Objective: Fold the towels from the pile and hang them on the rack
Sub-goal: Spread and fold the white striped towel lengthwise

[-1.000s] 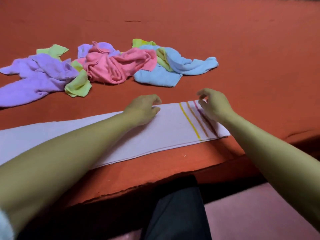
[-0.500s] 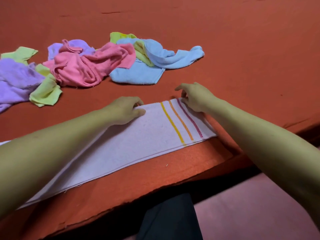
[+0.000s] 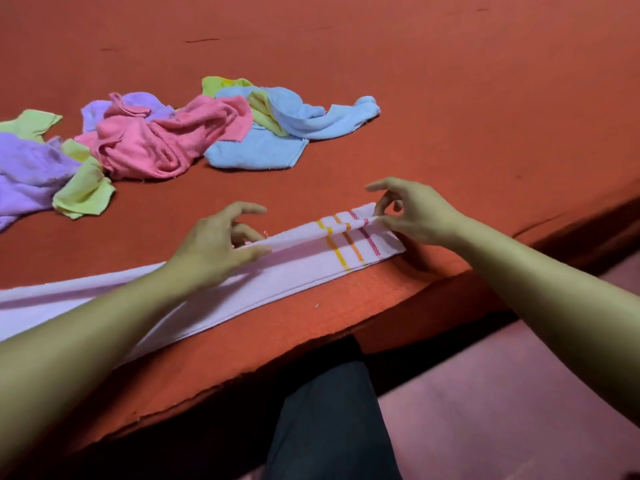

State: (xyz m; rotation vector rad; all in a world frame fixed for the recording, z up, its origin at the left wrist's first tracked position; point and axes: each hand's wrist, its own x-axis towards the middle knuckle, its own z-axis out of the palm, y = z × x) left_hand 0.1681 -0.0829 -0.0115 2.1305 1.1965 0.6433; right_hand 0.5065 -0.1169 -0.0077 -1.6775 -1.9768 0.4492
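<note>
A long white towel (image 3: 284,271) with yellow, orange and pink stripes near its right end lies along the front edge of the red surface. My left hand (image 3: 221,244) pinches its far long edge near the middle, and my right hand (image 3: 412,211) pinches the same edge at the striped end. That edge is lifted off the surface and curled toward me. The pile of towels (image 3: 166,140) lies behind: purple, green, pink and blue ones, crumpled together. No rack is in view.
The red cloth-covered surface (image 3: 450,98) stretches far back and to the right. Its front edge (image 3: 311,344) drops off just in front of the white towel. Below are my dark trouser leg (image 3: 332,420) and a pinkish floor (image 3: 502,403).
Both hands have taken hold of the white towel's far edge and raised it, so it now folds toward me. Before, the towel lay flat under resting hands. The view shifted slightly.
</note>
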